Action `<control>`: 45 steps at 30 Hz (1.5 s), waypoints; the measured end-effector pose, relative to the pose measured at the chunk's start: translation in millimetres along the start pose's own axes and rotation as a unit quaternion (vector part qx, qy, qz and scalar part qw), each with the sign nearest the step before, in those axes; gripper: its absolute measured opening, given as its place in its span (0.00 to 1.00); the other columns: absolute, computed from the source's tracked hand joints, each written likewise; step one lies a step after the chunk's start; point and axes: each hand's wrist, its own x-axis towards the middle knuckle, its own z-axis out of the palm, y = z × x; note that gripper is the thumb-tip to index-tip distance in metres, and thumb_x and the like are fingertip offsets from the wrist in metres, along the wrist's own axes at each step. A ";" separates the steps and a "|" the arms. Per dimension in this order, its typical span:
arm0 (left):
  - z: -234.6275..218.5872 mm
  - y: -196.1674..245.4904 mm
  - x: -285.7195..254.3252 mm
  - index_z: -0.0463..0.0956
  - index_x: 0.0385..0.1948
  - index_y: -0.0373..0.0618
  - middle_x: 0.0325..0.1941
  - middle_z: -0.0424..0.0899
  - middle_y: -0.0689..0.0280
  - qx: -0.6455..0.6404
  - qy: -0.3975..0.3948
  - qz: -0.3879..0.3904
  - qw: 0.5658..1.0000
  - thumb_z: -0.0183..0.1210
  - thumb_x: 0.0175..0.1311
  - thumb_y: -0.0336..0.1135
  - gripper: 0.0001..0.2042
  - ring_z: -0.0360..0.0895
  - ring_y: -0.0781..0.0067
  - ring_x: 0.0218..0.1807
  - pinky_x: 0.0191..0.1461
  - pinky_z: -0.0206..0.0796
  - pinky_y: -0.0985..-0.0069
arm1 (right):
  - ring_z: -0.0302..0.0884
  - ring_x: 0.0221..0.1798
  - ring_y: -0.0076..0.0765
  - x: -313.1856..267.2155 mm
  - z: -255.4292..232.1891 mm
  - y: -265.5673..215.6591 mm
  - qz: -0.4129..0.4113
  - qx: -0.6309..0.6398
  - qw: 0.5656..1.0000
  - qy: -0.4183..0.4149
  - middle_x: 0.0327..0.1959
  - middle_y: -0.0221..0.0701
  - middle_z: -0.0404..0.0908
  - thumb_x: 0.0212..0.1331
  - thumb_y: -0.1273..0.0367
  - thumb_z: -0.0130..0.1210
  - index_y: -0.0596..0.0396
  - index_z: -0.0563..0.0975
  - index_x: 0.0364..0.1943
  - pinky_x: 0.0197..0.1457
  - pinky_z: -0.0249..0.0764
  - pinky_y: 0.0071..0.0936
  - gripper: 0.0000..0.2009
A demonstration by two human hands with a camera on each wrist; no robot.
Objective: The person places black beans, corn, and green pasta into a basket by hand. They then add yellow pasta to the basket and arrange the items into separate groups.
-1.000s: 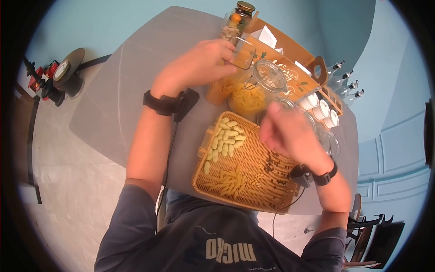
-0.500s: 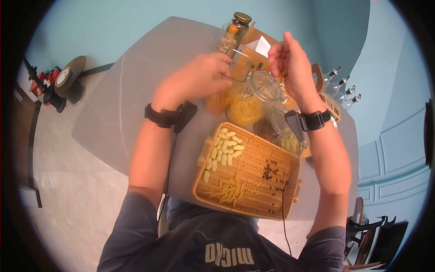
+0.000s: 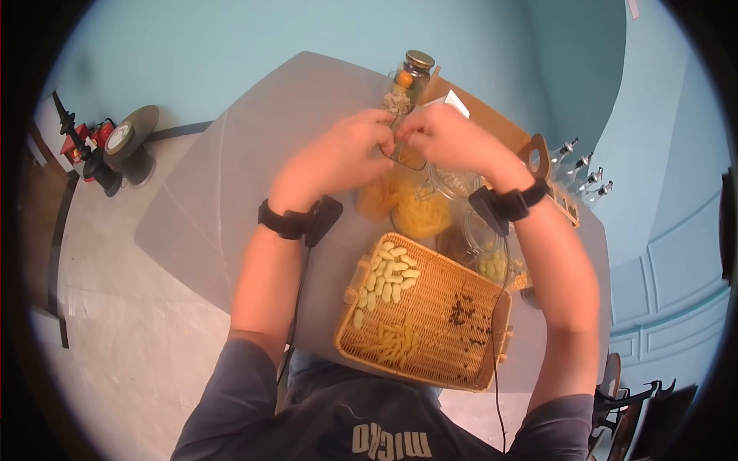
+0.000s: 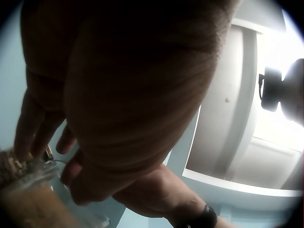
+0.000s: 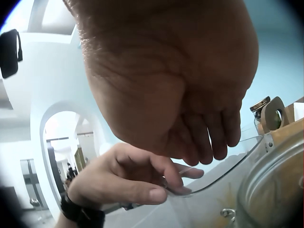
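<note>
Fingers of the left hand (image 3: 346, 150) curl at the rim of a clear container (image 3: 409, 160); in the right wrist view the left hand (image 5: 128, 175) grips that clear rim (image 5: 216, 178). Over the same rim is the right hand (image 3: 450, 138), close to the left fingertips. Its fingers bend downward in the right wrist view, where the right hand (image 5: 175, 85) hides its own thumb; whether it pinches anything is not visible. Orange-yellow pasta (image 3: 377, 198) shows low in the container. Beside it a glass jar holds yellow pasta (image 3: 423, 213).
A wicker tray (image 3: 438, 326) near the body bears peanuts (image 3: 388, 276), pasta pieces (image 3: 396, 343) and small dark bits (image 3: 461, 311). Behind the hands stand a gold-lidded jar (image 3: 419, 60) and a wooden box (image 3: 492, 115). Stoppered bottles (image 3: 590, 180) are at the right.
The right hand has risen from over the tray, passed the wooden box and come left to the clear rim beside the left hand. The left hand has stayed at the rim.
</note>
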 end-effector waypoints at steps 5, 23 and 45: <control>-9.1 -5.0 -0.5 0.79 0.63 0.43 0.73 0.84 0.53 -0.029 -0.010 -0.033 0.999 0.72 0.68 0.33 0.23 0.89 0.53 0.58 0.61 0.81 0.60 | 0.88 0.45 0.49 40.0 4.8 -17.4 0.087 -0.146 0.962 -0.216 0.40 0.44 0.91 0.70 0.70 0.55 0.60 0.89 0.46 0.50 0.81 0.45 0.13; -4.5 -6.0 -1.6 0.73 0.71 0.39 0.56 0.92 0.46 -0.070 -0.039 -0.064 0.995 0.72 0.71 0.47 0.32 0.90 0.41 0.54 0.55 0.81 0.54 | 0.90 0.50 0.46 65.6 14.1 -3.3 0.066 -0.178 0.932 -0.308 0.44 0.42 0.93 0.67 0.60 0.65 0.56 0.91 0.47 0.53 0.82 0.44 0.15; 1.1 1.3 -0.2 0.77 0.68 0.38 0.48 0.92 0.41 -0.073 -0.049 -0.067 0.994 0.65 0.71 0.38 0.26 0.90 0.35 0.52 0.54 0.82 0.50 | 0.87 0.64 0.53 72.7 26.1 5.0 0.077 -0.230 0.888 -0.392 0.61 0.39 0.91 0.61 0.40 0.73 0.40 0.87 0.65 0.65 0.81 0.43 0.32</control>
